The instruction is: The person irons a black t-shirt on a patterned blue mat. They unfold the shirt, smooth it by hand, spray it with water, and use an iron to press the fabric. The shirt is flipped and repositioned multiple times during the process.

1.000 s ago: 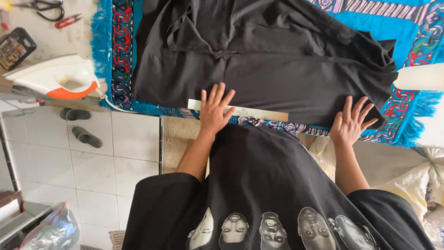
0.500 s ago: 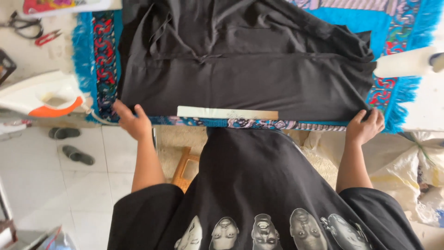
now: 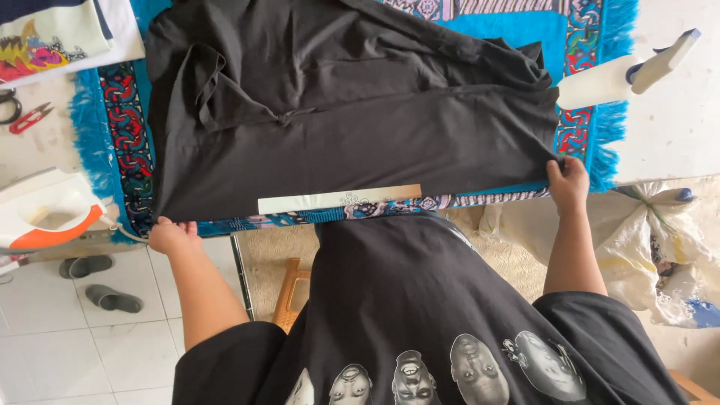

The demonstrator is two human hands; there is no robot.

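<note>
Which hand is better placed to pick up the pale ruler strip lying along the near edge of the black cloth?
Probably the left hand: it grips the black cloth corner closer to the ruler strip than the right hand at the far corner.

A white table [image 3: 660, 142] carries a blue fringed rug [image 3: 120, 127] that reaches its near edge. On the bare tabletop left of the rug lie an iron [image 3: 49, 217], red snips [image 3: 30, 118] and folded cloth [image 3: 52, 34]; a spray bottle [image 3: 622, 75] lies right.
</note>
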